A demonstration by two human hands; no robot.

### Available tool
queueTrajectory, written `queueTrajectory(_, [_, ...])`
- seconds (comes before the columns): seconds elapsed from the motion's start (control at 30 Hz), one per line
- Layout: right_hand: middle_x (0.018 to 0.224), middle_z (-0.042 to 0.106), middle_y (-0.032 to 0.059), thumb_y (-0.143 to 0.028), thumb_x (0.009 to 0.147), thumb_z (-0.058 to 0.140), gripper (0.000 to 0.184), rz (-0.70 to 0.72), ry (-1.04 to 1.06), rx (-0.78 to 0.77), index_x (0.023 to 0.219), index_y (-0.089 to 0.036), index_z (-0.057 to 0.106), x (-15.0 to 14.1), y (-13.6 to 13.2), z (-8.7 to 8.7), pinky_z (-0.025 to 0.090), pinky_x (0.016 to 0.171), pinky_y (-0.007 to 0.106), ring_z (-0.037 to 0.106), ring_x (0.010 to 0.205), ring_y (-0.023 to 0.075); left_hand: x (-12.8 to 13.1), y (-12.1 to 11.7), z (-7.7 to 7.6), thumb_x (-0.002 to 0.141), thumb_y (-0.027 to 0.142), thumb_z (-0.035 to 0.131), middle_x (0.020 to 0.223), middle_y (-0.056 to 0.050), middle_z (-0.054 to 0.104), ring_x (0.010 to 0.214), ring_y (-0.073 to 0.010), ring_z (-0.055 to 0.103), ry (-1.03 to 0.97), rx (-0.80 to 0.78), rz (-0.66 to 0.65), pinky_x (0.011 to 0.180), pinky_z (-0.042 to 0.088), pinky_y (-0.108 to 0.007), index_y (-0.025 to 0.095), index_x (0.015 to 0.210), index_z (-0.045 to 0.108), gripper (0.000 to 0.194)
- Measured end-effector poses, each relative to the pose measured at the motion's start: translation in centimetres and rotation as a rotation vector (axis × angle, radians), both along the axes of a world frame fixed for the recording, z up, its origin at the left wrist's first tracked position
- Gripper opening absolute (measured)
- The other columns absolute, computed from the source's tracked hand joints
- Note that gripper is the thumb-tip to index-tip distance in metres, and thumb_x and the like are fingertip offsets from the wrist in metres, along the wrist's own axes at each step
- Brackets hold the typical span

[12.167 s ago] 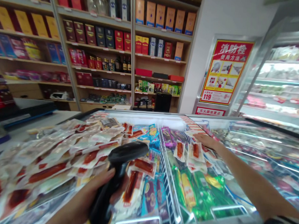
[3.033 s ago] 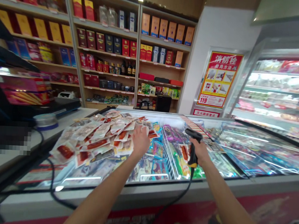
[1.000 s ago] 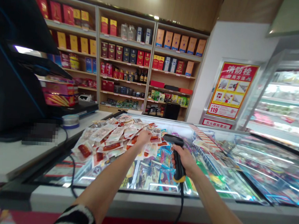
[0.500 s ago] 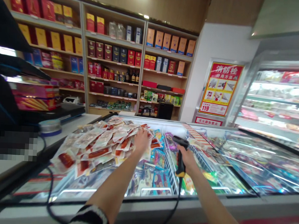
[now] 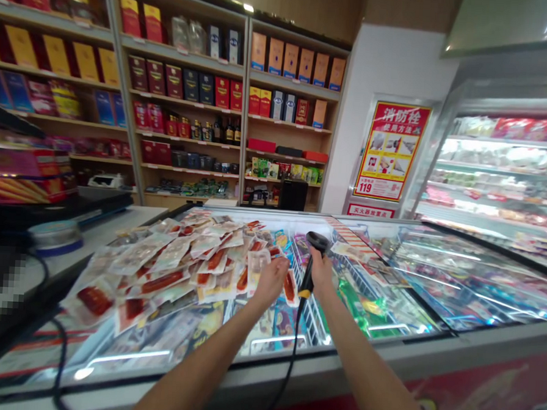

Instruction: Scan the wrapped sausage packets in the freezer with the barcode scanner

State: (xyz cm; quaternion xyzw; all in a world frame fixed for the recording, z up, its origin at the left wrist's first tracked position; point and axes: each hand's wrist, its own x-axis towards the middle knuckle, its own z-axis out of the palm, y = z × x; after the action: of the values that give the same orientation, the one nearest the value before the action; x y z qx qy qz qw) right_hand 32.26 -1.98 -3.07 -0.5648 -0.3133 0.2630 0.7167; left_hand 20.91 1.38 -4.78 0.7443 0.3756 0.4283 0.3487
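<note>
My right hand [image 5: 321,270] is wrapped round the handle of a black barcode scanner [image 5: 316,239], held above the glass-topped freezer [image 5: 254,358]. Its cable drops from the yellow-tipped handle toward the front edge. Close beside it, my left hand [image 5: 272,281] is closed on a clear packet of reddish-brown sausage [image 5: 290,286], part of which shows to the right of the fingers. Many similar vacuum packets lie in a loose heap [image 5: 179,255] on the glass, left of my hands. A few flat packets [image 5: 351,252] rest beyond the scanner.
Colourful frozen goods and wire baskets [image 5: 313,320] show under the glass. At left stand a counter with a roll of tape [image 5: 55,236] and snack boxes [image 5: 25,176]. Shelves of boxed goods [image 5: 188,81] line the back; a lit display fridge [image 5: 499,174] is at right.
My left hand has come off the heap toward the right and closed on a packet. The scanner has moved left, nearer to it. The view has shifted slightly right.
</note>
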Motion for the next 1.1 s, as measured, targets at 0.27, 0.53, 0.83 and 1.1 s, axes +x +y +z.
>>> queueTrajectory(0.27, [0.091, 0.062, 0.0046, -0.044, 0.079, 0.030, 0.039, 0.133, -0.273, 0.048, 0.090, -0.016, 0.055, -3.8, 0.8, 0.3, 0.041, 0.075, 0.023, 0.055, 0.085, 0.0153, 1.5, -1.7, 0.6, 0.074, 0.054, 0.038, 0.085, -0.007, 0.064, 0.083, -0.0170, 0.057, -0.415, -0.261, -0.110, 0.073, 0.042, -0.025, 0.013, 0.089, 0.059, 0.048])
queueTrajectory(0.53, [0.135, 0.028, 0.0146, -0.047, 0.081, 0.032, 0.056, 0.048, -1.198, -0.457, 0.129, -0.017, 0.030, -2.2, 0.0, -5.8, 0.018, 0.096, 0.048, 0.023, 0.124, 0.0276, -2.7, 0.7, 1.8, 0.065, 0.059, 0.047, 0.053, 0.003, 0.053, 0.039, -0.0072, 0.045, -0.541, -0.385, -0.100, 0.039, 0.036, -0.020, 0.014, 0.077, 0.053, 0.046])
queueTrajectory(0.83, [0.135, 0.026, 0.0142, -0.043, 0.078, 0.041, 0.055, 0.114, -1.168, -0.457, 0.128, -0.021, 0.031, -5.8, 9.5, -3.7, 0.016, 0.091, 0.055, 0.023, 0.120, 0.0346, -4.6, 1.8, 2.9, 0.064, 0.047, 0.056, 0.053, 0.001, 0.056, 0.044, -0.0100, 0.052, -0.658, -0.407, -0.173, 0.037, 0.034, -0.018, 0.013, 0.084, 0.054, 0.040])
queueTrajectory(1.1, [0.130, 0.037, 0.0092, -0.049, 0.081, 0.034, 0.050, 0.060, -1.118, -0.338, 0.125, -0.026, 0.035, -2.9, 12.2, -2.6, 0.026, 0.089, 0.048, 0.034, 0.115, 0.0290, -6.3, 1.5, 4.0, 0.065, 0.044, 0.053, 0.052, 0.001, 0.054, 0.041, -0.0091, 0.048, -0.665, -0.482, -0.201, 0.034, 0.033, -0.019, 0.014, 0.089, 0.055, 0.039])
